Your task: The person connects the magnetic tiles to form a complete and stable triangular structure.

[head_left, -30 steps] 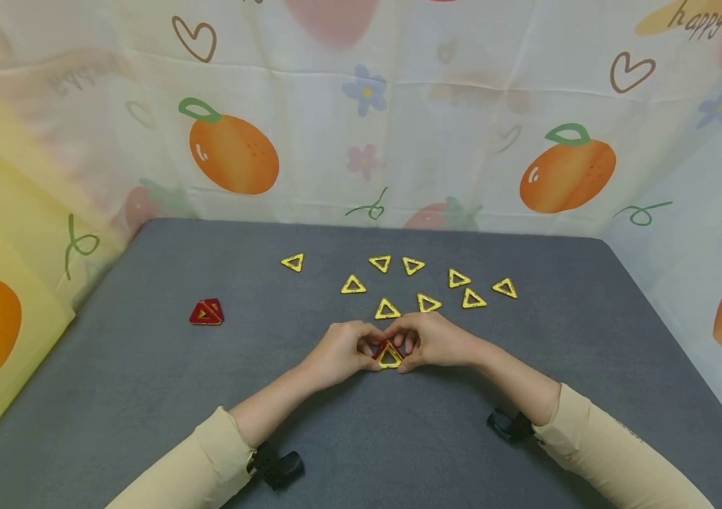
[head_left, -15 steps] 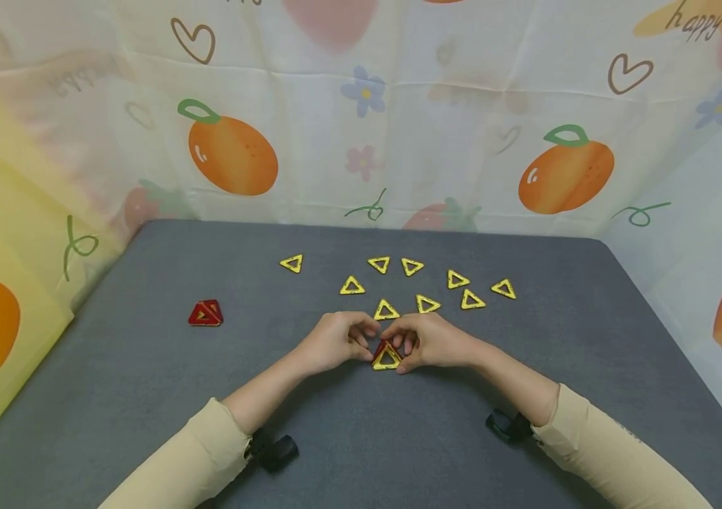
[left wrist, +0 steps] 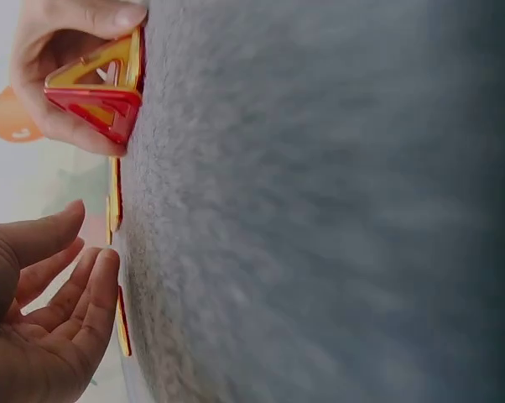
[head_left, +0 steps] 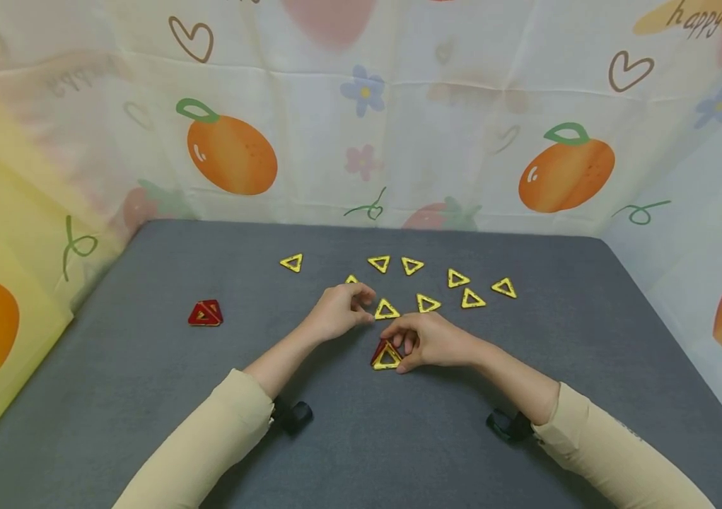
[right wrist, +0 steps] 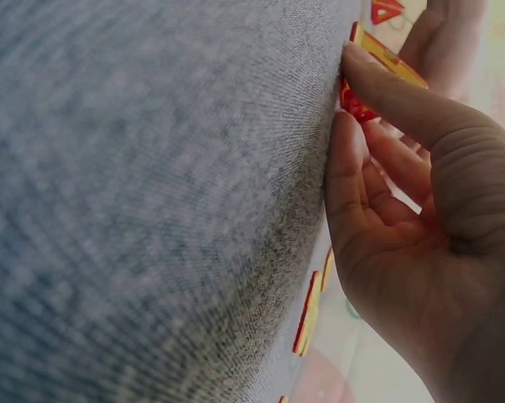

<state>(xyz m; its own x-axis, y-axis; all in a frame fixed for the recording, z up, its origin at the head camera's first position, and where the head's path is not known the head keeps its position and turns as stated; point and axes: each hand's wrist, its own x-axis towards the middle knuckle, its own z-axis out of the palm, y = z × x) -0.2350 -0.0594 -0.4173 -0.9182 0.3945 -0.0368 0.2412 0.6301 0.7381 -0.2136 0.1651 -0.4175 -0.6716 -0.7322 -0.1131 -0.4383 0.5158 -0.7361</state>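
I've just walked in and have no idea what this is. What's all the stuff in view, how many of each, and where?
Flat triangular tiles: nine, yellow, scattered over the far half of the table; one is partly hidden by the left hand
Held triangular piece: one, red and yellow, upright on the table at the right hand
Second triangular piece: one, mostly red, on the table's left
Table: one, dark grey, beneath everything
Printed fabric backdrop: white and yellow, behind and beside the table
Wrist cameras: two, black, one by each cuff
Sleeves: two, beige, on the forearms
Left hand: one, bare, holding nothing, near the tiles
Right hand: one, bare, fingers pinching the held piece
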